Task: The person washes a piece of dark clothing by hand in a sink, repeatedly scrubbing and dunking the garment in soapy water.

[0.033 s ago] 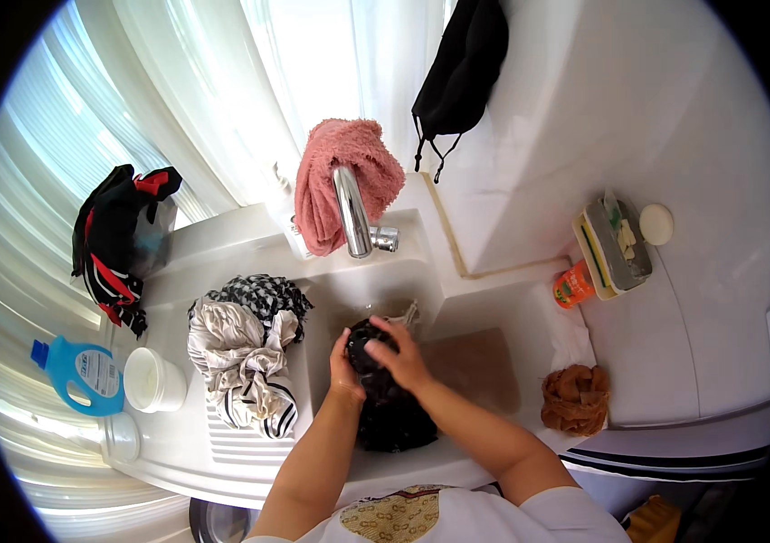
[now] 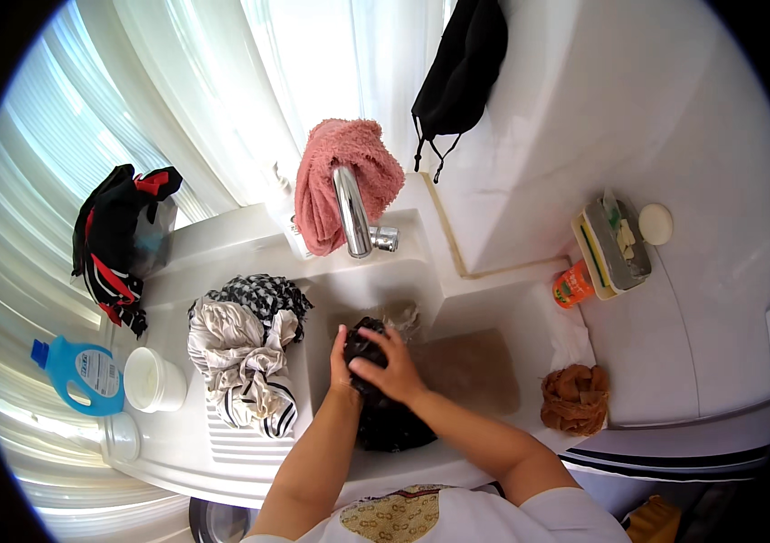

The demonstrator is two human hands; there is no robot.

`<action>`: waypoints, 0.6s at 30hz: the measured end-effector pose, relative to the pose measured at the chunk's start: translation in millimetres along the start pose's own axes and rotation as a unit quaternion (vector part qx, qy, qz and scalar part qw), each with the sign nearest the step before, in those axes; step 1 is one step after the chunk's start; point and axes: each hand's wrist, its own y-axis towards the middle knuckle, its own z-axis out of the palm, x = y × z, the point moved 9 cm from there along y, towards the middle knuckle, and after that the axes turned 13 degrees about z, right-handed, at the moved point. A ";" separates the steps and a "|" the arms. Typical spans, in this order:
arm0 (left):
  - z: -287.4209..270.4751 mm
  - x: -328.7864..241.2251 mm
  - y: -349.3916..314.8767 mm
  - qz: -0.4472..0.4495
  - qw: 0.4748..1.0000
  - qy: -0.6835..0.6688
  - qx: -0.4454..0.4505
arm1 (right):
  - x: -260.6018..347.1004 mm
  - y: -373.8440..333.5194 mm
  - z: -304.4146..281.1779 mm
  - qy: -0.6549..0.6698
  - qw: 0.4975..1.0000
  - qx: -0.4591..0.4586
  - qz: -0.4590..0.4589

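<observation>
Both my hands work at a wet black cloth [image 2: 394, 423] in the white sink [image 2: 475, 317]. My left hand [image 2: 341, 366] grips the bunched upper part from its left side. Pressed over the same bunch from the right is my right hand [image 2: 392, 369], its fingers bent across the fabric. The rest of the cloth hangs down below my wrists, toward the sink's near wall. Brownish water [image 2: 471, 371] stands in the basin to the right of the cloth. Part of the bunch is hidden behind my fingers.
Left of the basin lie a cream cloth [image 2: 227, 335] and a black-and-white patterned cloth [image 2: 267, 297]. A white tub [image 2: 154, 380] and blue detergent bottle [image 2: 86, 376] stand farther left. The chrome faucet [image 2: 351, 213] carries a pink towel [image 2: 322, 181]. A brown cloth [image 2: 575, 400] rests at right.
My right hand has shifted slightly left and nearer to me, closing more over the black cloth. The bunch between my hands has changed shape a little.
</observation>
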 end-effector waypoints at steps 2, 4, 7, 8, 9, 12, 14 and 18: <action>8.0 0.2 1.2 -0.008 0.985 -0.116 0.129 | 53.0 -28.8 -5.8 0.065 0.995 0.040 -0.059; 7.4 5.5 3.4 -0.004 0.985 -0.096 0.144 | 45.4 -20.8 -10.1 0.068 0.997 -0.009 -0.034; -22.8 17.5 0.4 0.038 0.997 0.037 -0.050 | -40.7 15.5 -14.8 0.017 0.982 -0.150 0.112; -48.9 14.9 15.7 0.051 0.996 0.044 -0.054 | -19.3 11.1 -12.8 0.033 0.986 -0.153 0.064; -25.4 6.0 2.1 0.065 0.996 0.048 -0.038 | 1.3 2.1 -15.2 0.044 0.986 -0.161 0.022; -16.6 6.1 3.2 -0.003 0.990 -0.084 0.113 | 76.1 -35.6 5.8 0.025 0.985 -0.075 -0.152; -38.5 5.3 10.3 0.055 0.990 -0.076 0.103 | 71.0 -30.4 7.7 0.039 0.982 -0.086 -0.165; -25.3 4.1 -10.9 0.021 0.990 0.100 -0.094 | -22.0 31.7 6.3 0.023 0.994 -0.095 0.043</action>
